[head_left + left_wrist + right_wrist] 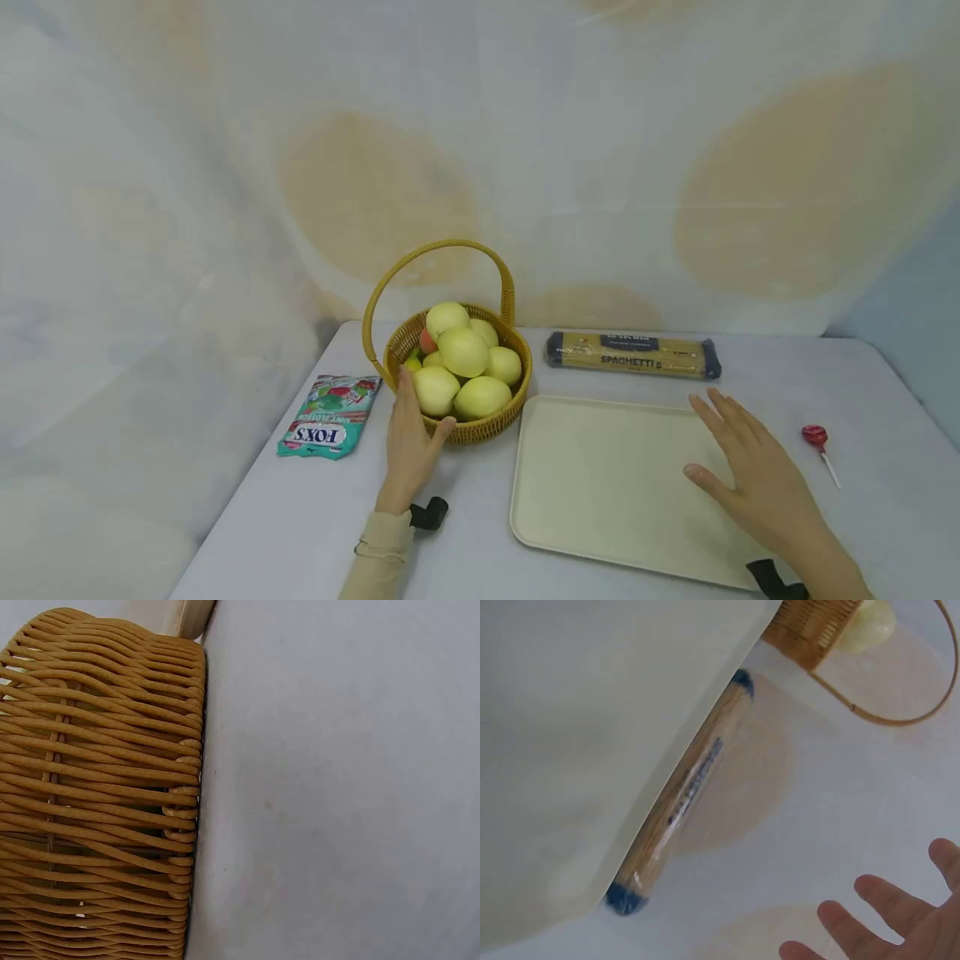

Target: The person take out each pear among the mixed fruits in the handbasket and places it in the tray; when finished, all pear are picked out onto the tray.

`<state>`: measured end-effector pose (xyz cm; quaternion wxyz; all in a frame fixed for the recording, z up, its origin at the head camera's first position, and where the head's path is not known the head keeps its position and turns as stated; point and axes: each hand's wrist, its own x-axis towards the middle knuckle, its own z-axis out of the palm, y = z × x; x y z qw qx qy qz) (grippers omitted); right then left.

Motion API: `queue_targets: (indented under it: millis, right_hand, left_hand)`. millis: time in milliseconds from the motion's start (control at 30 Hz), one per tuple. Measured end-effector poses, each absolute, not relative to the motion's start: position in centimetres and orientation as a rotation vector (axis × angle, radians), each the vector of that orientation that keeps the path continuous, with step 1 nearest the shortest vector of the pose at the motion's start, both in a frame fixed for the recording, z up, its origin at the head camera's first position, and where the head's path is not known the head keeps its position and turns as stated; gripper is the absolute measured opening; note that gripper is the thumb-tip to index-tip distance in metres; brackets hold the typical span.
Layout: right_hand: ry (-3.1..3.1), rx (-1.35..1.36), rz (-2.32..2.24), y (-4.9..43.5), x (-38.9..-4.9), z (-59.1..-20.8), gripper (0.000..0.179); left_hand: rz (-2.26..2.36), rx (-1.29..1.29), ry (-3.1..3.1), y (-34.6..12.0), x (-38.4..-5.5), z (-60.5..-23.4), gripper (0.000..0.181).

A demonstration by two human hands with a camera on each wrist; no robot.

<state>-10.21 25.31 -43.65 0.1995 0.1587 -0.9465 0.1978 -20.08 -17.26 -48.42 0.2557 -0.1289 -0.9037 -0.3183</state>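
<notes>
A woven basket (480,432) with a tall arched handle holds several pale yellow-green round fruits (463,352), heaped above its rim. My left hand (411,437) is at the basket's front left side, fingers straight and thumb spread, overlapping the rim in the head view. Up close in the left wrist view, the wicker wall (112,787) fills the left side; the hand itself is hidden there. Over the right part of a cream tray (600,467), my right hand (761,479) hovers with fingers extended and nothing held. Its spread fingertips also appear in the right wrist view.
Behind the tray lies a pack of spaghetti (633,355) with dark blue ends. A red lollipop (814,436) lies right of the right hand. Left of the basket is a teal FOX'S candy bag (330,417). A patterned cloth backdrop (570,167) rises behind the white table.
</notes>
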Motion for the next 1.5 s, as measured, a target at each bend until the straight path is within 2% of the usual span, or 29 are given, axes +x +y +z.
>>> queue_targets:
  millis: [233,533,933,1067,1500]
  right_hand:
    - [-2.466,0.648,0.831,21.5,-11.8,-42.6,0.084]
    - [-2.498,0.707,1.026,16.9,-14.1,-42.3,0.086]
    - [-2.412,0.866,1.270,12.0,-17.2,-41.9,0.075]
    - [-2.361,0.898,1.283,10.8,-18.6,-42.4,0.069]
    - [-2.368,0.877,1.379,7.6,-21.5,-43.2,0.066]
  left_hand:
    - [-0.844,-0.300,-2.557,-17.5,-20.3,-48.2,0.105]
    - [-0.855,-0.278,-2.585,-17.6,-20.2,-48.8,0.106]
    - [-0.857,-0.291,-2.603,-17.6,-20.0,-48.5,0.107]
    - [-0.834,-0.328,-2.618,-17.9,-20.1,-48.4,0.106]
    - [-0.822,-0.366,-2.647,-18.4,-19.8,-47.9,0.104]
